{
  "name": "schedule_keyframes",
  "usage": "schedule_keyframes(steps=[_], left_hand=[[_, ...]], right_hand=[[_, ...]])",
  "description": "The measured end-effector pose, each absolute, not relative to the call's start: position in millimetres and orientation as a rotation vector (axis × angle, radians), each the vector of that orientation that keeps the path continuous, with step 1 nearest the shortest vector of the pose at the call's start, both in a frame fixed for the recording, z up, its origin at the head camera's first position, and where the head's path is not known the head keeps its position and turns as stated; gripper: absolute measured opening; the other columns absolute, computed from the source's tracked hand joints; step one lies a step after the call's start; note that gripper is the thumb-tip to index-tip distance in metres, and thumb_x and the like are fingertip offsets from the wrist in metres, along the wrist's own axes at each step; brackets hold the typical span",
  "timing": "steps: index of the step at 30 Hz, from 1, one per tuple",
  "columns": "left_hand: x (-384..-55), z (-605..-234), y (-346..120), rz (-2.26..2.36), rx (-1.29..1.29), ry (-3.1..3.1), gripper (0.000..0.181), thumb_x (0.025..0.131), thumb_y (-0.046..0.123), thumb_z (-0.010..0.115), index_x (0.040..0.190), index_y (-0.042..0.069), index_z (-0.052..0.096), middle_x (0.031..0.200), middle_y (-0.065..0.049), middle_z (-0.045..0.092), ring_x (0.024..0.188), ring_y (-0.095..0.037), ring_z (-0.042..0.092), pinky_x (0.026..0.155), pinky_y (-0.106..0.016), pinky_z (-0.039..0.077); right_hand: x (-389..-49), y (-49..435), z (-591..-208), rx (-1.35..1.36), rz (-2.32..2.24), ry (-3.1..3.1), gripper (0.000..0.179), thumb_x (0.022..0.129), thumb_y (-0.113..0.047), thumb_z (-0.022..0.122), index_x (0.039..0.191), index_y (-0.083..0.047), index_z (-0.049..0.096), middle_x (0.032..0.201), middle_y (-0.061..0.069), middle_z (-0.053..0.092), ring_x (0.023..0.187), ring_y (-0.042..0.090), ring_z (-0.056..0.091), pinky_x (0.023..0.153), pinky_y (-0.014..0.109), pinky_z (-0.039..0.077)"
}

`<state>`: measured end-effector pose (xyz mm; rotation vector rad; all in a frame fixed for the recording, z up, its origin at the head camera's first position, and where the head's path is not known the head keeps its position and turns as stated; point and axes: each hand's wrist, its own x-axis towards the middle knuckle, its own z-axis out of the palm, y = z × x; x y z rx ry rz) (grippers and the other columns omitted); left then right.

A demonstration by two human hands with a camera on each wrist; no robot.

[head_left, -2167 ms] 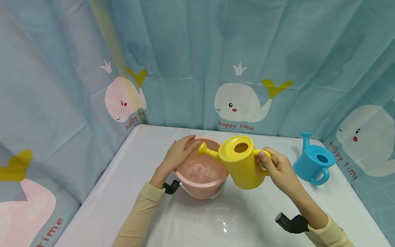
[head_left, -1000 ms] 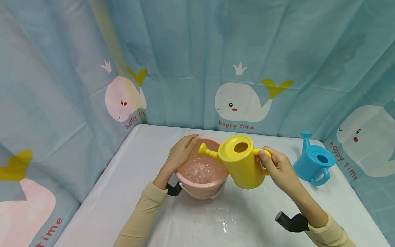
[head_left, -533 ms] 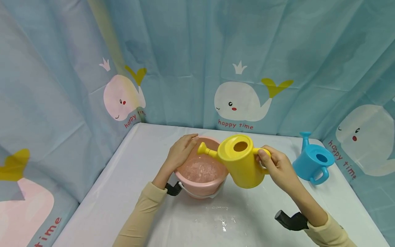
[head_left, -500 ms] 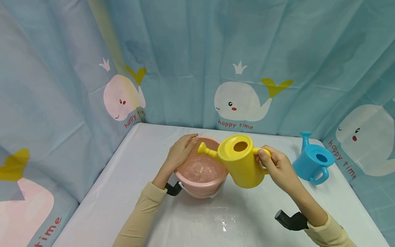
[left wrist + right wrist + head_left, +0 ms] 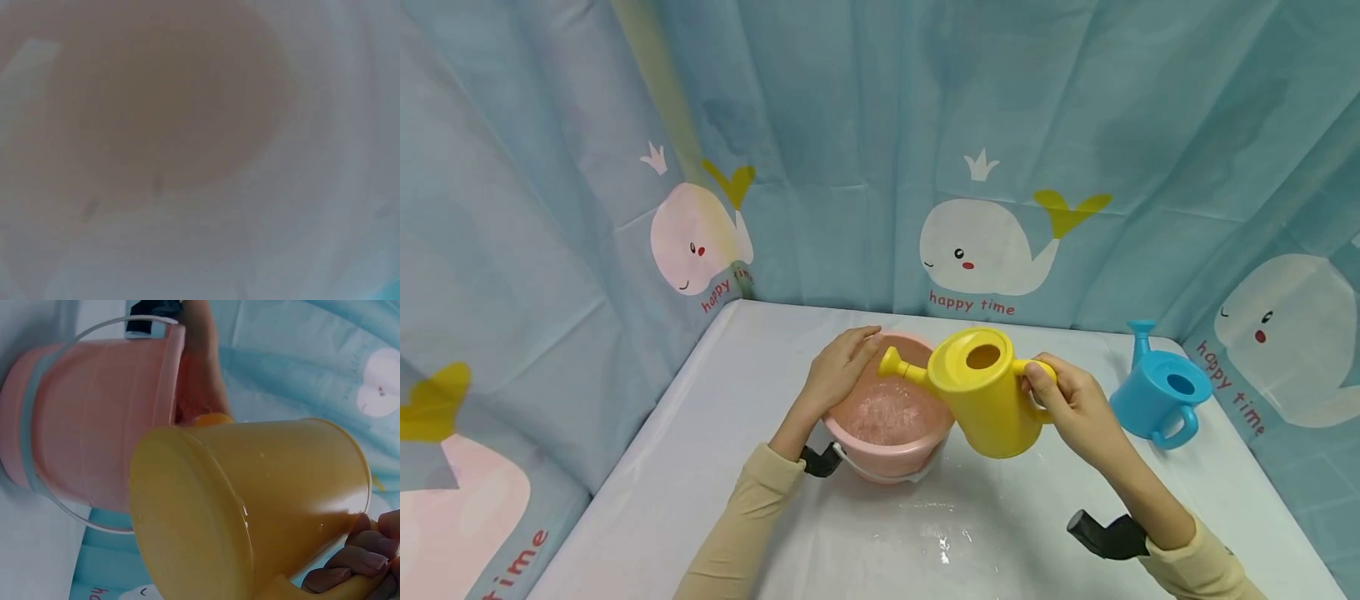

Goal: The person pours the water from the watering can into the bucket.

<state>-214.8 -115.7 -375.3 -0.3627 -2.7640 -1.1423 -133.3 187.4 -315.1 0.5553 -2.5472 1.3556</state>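
Two hands work at the pink bucket (image 5: 887, 460), which stands on the white-covered bench (image 5: 752, 375). In the head view, the left hand (image 5: 838, 371) rests on the bucket's left rim, its visible fingers lying fairly straight along it. To the bucket's right, the right hand (image 5: 1071, 400) curls round the handle (image 5: 1022, 367) of the yellow watering can (image 5: 992, 417), holding it clear of the bench and tilted, with its spout (image 5: 892, 363) over the bucket. Beneath that spout, the water (image 5: 887, 417) in the bucket is rippled. The can looks like stiff, thin plastic: light in itself, though any water inside would add weight and shift toward the spout. The looped handle seems the surest hold; the smooth body is likely slippery when wet. A blue watering can (image 5: 1157, 392) stands well apart, right of the bucket.

The left wrist view is a pale and brownish blur; nothing of the left hand's hold can be told from it.

In the right wrist view, the yellow can's base faces the camera and its body partly covers the bucket. The right fingers wrap the handle. Small bright spots on the can may be drops. The bucket looks rigid too; its rim offers a firmer hold than its thin bail (image 5: 65, 515).
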Motion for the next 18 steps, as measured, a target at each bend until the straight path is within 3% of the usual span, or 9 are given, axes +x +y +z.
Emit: schedule_keyframes(steps=[18], left_hand=[[-214.0, -375.9, -115.1, -1.139, -0.369, -2.758, 0.056, 0.095, 0.056, 0.032, 0.135, 0.021, 0.049, 0.137, -0.004, 0.049, 0.128, -0.025, 0.043, 0.103, -0.053, 0.034]], right_hand=[[-133.4, 186.7, -312.4, 0.549, 1.354, -2.577, 0.025, 0.100, -0.020, 0.042, 0.085, -0.004, 0.054, 0.069, 0.015, 0.046, 0.067, 0.026, 0.048, 0.058, 0.023, 0.048]])
